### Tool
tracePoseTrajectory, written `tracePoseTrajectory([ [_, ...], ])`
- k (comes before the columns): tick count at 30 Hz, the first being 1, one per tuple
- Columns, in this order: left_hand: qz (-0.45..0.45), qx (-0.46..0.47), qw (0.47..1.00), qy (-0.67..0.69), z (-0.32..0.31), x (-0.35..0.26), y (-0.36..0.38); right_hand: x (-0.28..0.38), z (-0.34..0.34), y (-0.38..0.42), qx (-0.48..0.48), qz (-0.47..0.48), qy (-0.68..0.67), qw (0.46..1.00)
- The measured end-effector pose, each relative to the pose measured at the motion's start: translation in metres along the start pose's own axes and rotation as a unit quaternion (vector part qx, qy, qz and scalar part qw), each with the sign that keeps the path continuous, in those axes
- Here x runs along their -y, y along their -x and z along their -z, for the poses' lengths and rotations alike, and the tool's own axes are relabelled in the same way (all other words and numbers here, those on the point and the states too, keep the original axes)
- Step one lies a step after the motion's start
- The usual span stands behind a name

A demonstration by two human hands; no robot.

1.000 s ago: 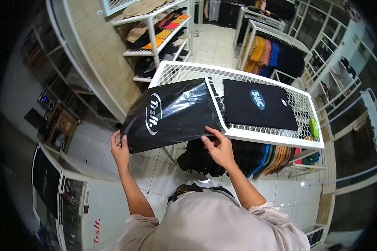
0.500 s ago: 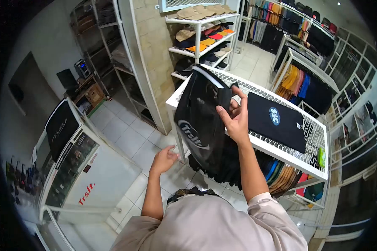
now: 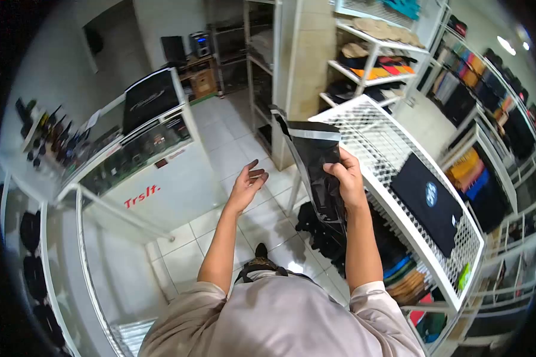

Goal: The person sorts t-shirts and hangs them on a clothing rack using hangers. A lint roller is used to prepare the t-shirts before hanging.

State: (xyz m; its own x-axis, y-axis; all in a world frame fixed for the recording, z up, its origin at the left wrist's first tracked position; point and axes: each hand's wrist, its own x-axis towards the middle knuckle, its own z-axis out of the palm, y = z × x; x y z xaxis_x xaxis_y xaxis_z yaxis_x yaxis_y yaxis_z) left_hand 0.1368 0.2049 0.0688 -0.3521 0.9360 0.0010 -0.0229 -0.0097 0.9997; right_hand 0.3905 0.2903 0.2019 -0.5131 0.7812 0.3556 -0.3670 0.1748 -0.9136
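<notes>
My right hand grips a black plastic bag by its right side, thumb across the front. The bag hangs upright, with a pale strip along its top edge and its mouth partly gaping. To its left, my left hand is held out with fingers apart, touching nothing. A folded black T-shirt with a blue-and-white oval print lies on the white mesh table, right of my right hand.
Dark and coloured clothes hang beneath the mesh table. A green packet is at its near right corner. At left stands a white counter with red lettering and a black bag on top. Caps fill a rack behind.
My view has turned left. The bag has turned more edge-on, so its printed logo no longer shows, and its mouth gapes. My left hand has risen nearer to it, fingers spread.
</notes>
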Motion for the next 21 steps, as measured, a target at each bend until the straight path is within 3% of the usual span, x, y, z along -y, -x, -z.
tracePoseTrajectory([
  [3, -0.001, -0.046, 0.999, 0.007, 0.035, -0.015, 0.003, 0.001, -0.024, -0.014, 0.052, -0.024, 0.012, 0.998],
  [5, -0.060, -0.068, 0.996, 0.000, 0.058, -0.017, 0.002, 0.003, -0.044, -0.027, 0.099, -0.025, 0.004, 0.995],
  [10, -0.077, -0.108, 0.990, 0.040, 0.122, -0.017, 0.001, -0.028, -0.094, -0.069, 0.171, -0.057, -0.075, 0.981],
  [17, -0.124, -0.060, 0.982, 0.126, 0.230, 0.001, -0.030, -0.082, -0.197, -0.155, 0.180, -0.099, -0.175, 0.963],
  [21, -0.065, -0.005, 0.983, 0.172, 0.281, 0.019, -0.062, -0.107, -0.255, -0.197, 0.223, -0.102, -0.196, 0.950],
])
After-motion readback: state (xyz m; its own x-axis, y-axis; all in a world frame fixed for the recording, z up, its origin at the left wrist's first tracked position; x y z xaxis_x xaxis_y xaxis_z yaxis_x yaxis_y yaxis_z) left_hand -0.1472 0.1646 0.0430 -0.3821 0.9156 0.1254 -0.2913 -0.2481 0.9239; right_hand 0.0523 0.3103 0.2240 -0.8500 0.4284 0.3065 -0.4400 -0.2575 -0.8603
